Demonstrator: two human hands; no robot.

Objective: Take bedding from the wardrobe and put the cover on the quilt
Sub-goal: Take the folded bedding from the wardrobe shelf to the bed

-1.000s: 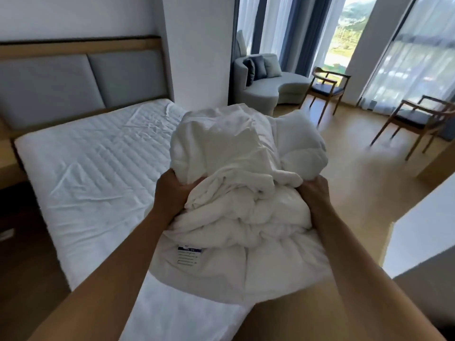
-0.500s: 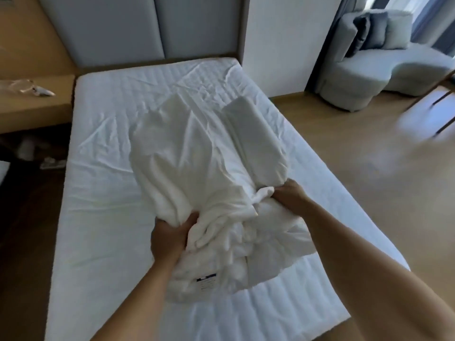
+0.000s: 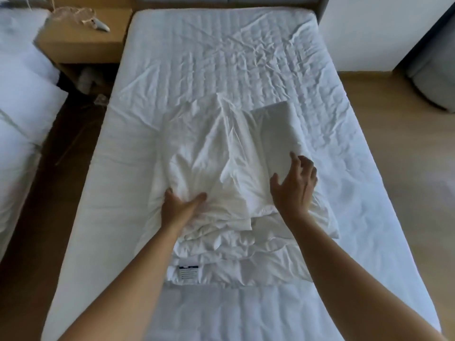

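Observation:
A folded white quilt (image 3: pixel 236 262) with a blue-and-white label (image 3: pixel 188 273) lies in the middle of the bed (image 3: pixel 221 57). On top of it sits a crumpled white cover (image 3: pixel 209 156), and a neatly folded white piece (image 3: pixel 278 134) lies at its right. My left hand (image 3: pixel 178 205) rests on the left edge of the cover, thumb spread, fingertips sunk into the cloth. My right hand (image 3: pixel 295 183) hovers with spread fingers over the near end of the folded white piece, holding nothing.
A wooden bedside table (image 3: pixel 81 43) with a small object and a cord stands at the upper left. A second bed (image 3: pixel 19 99) with white bedding is at the left, across a dark floor strip. Wooden floor and a grey sofa (image 3: pixel 433 77) lie to the right.
The bundle that both hands carried in the air now lies on the bed. My right hand has let go and opened. The view has tilted down over the mattress.

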